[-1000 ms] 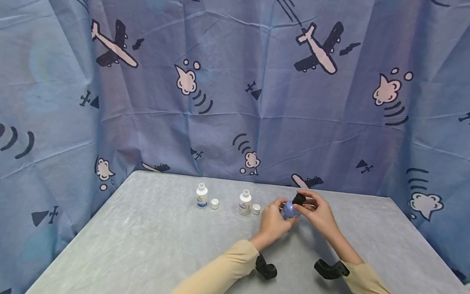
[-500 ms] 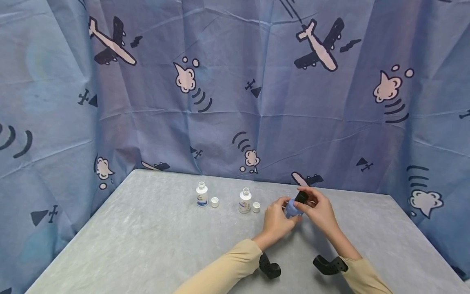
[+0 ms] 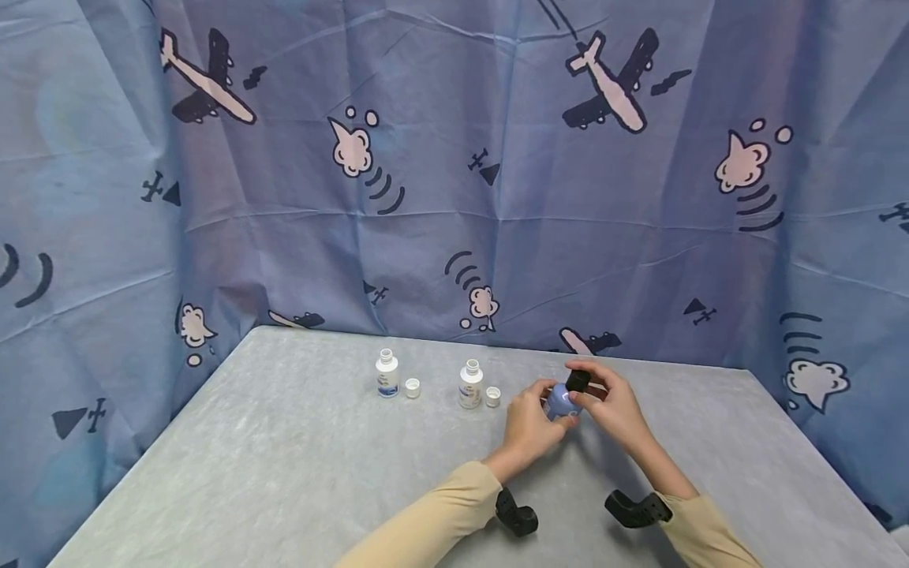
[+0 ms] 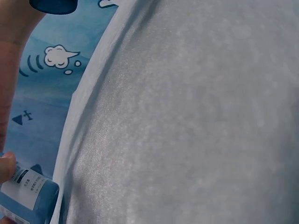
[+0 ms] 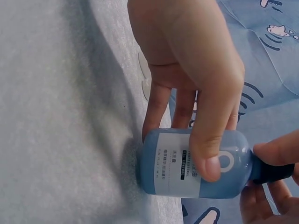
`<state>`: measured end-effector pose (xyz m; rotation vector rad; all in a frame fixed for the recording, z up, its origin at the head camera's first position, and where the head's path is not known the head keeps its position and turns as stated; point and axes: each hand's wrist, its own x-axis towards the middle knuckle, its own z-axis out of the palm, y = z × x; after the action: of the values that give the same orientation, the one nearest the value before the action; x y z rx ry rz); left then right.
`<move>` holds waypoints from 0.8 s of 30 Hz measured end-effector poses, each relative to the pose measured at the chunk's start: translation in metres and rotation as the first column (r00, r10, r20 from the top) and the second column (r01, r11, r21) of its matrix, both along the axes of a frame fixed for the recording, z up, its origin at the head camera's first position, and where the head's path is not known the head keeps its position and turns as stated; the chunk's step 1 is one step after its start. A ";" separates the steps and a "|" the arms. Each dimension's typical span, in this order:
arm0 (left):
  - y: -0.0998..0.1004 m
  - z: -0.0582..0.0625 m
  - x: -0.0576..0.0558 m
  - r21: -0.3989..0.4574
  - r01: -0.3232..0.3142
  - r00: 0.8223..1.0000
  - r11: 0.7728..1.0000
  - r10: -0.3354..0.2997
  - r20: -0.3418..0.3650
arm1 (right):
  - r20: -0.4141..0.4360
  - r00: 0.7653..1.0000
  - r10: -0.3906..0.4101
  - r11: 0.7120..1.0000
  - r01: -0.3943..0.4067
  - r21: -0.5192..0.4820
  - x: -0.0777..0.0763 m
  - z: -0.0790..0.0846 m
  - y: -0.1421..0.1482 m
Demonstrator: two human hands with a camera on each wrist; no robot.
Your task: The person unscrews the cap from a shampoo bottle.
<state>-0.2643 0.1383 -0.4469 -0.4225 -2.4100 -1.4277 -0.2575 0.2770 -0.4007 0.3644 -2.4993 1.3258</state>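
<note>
A blue bottle (image 3: 561, 401) with a white printed label and a black cap (image 3: 578, 381) stands between the two hands at the right of the table. The left hand (image 3: 529, 426) grips its body, thumb pressed across the label (image 5: 173, 163) in the right wrist view. Fingers and thumb of the right hand (image 3: 614, 402) pinch the black cap at the neck. The bottle's base is right at the tabletop. In the left wrist view, only part of the bottle (image 4: 35, 196) shows at the lower left corner, with a fingertip on it.
Two white bottles with uncovered necks, a left one (image 3: 387, 379) and a right one (image 3: 470, 386), stand left of the hands. Beside each lies a small white cap, one left (image 3: 413, 387), one right (image 3: 493, 396). A blue curtain (image 3: 426, 158) surrounds the grey table (image 3: 284, 465).
The head view has shifted slightly. Both hands keep hold of the blue bottle and its black cap, with only small movements of the fingers and bottle.
</note>
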 end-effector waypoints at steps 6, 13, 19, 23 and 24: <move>-0.001 0.001 -0.002 -0.012 -0.001 1.000 1.000 0.001 0.002 | -0.031 0.999 0.030 1.000 -0.031 -0.005 0.000 0.001 0.002; -0.003 0.001 -0.003 -0.013 -0.003 1.000 1.000 0.003 -0.011 | -0.028 0.998 0.049 0.999 -0.049 0.008 0.000 0.004 0.002; -0.006 -0.001 -0.005 -0.019 0.039 0.999 0.999 -0.039 -0.023 | -0.084 0.987 0.134 0.991 -0.135 -0.012 -0.002 -0.001 0.005; -0.010 -0.002 -0.005 -0.028 0.096 0.995 0.995 -0.097 -0.027 | -0.135 0.960 0.243 0.967 -0.251 -0.039 -0.001 -0.005 0.011; -0.011 -0.002 -0.005 -0.032 0.107 0.994 0.994 -0.108 -0.031 | -0.144 0.953 0.265 0.961 -0.274 -0.044 -0.001 -0.006 0.012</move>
<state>-0.2692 0.1274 -0.4488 -0.5866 -2.4188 -1.4178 -0.2581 0.2889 -0.4068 0.7792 -2.3503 1.4215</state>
